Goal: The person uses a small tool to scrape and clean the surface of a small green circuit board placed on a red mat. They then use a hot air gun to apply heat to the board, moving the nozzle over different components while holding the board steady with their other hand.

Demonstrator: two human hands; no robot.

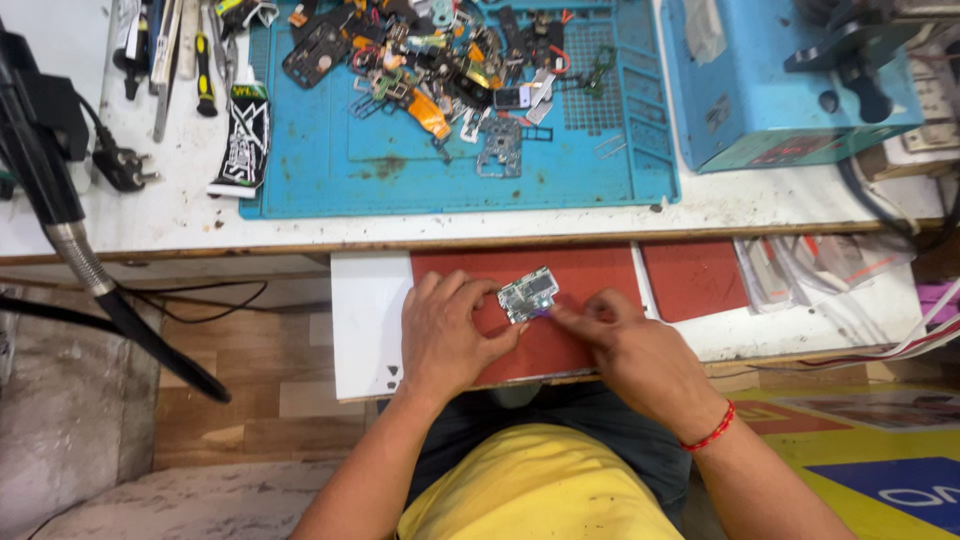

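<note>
Far left, a black flexible lamp arm (pixel 60 230) crosses the white worktop counter (pixel 180 215), beside a black two-pin plug (pixel 120 168) and a black squeeze tube of adhesive (pixel 243 135). A blue silicone repair mat (pixel 400 180) follows, carrying a heap of loose phone parts and brackets (pixel 455 70).

Below the counter edge, a red pull-out tray surface (pixel 600 275) serves as the working area. The left hand (pixel 445 335) rests on it, thumb and fingers closed lightly on the lower left edge of a small silver-green circuit board (pixel 528 294), which lies tilted at the tray's centre. The right hand (pixel 635 350) (red thread bracelet at the wrist) has its fingertips pinched at the board's lower right corner; whether a fine tool or a small purple-tinted part sits in that pinch cannot be determined.

Judgement: the board is best steadied by its edges only, kept flat against the tray, with the right-hand pinch working slowly so nothing bends or tears.

At right stands a blue bench power unit (pixel 760 90).
</note>
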